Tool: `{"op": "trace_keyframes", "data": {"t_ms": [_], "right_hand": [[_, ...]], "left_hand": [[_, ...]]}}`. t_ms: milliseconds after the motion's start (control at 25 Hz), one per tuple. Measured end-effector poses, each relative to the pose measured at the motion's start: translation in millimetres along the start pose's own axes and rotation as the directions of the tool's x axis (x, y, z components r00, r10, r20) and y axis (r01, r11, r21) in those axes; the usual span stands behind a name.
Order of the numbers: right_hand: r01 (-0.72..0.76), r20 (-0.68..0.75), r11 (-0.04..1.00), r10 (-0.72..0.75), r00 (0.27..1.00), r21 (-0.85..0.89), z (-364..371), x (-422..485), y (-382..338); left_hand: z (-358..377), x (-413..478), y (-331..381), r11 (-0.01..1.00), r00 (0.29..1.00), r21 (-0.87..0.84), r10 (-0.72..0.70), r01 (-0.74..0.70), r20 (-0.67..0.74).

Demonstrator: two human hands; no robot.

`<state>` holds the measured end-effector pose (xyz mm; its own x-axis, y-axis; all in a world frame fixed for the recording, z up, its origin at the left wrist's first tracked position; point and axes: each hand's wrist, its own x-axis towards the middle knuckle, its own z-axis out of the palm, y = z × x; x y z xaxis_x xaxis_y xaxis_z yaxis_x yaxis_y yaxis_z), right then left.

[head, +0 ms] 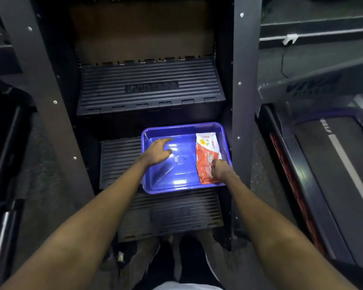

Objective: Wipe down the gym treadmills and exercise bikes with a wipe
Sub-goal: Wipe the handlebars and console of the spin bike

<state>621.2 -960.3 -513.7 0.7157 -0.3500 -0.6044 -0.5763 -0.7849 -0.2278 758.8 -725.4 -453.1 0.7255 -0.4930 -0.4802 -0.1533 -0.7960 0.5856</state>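
sitting on ribbed step beside treadmill, blue tray, left hand spread, right hand gripping wipes pack

Wipes pack: red-and-white plastic, flat, label up, along right wall of blue tub. Treadmill: dark belt, just right of it.

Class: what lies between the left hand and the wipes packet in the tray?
Head view: only bare, glare-patched blue tray floor between left hand and wipes packet.

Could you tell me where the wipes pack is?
Head view: the wipes pack lies in the blue tray, right side, held by the right hand.
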Motion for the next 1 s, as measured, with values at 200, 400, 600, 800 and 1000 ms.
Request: {"op": "trace_keyframes", "data": {"t_ms": [200,400,600,800,1000], "right_hand": [[0.069,-0.032,0.998,-0.069,0.997,-0.011,9,10,7],[0.064,-0.228,0.997,-0.053,0.972,0.038,14,18,6],[0.019,-0.260,0.999,-0.026,0.965,-0.028,10,34,-8],[0.045,-0.274,0.997,-0.025,0.962,0.066,13,37,-4],[0.130,-0.250,0.979,-0.089,0.964,0.155,3,35,4]], "left_hand": [[27,12,0,1.000,0.999,0.010,-0.021,0.021,0.041],[35,18,0,0.999,0.997,-0.001,-0.048,0.048,0.058],[31,20,-10,0.998,0.997,-0.011,-0.060,0.060,0.047],[30,17,-20,0.998,0.998,0.002,-0.066,0.066,0.009],[29,14,-25,0.995,0.995,-0.014,-0.097,0.097,0.033]]}}
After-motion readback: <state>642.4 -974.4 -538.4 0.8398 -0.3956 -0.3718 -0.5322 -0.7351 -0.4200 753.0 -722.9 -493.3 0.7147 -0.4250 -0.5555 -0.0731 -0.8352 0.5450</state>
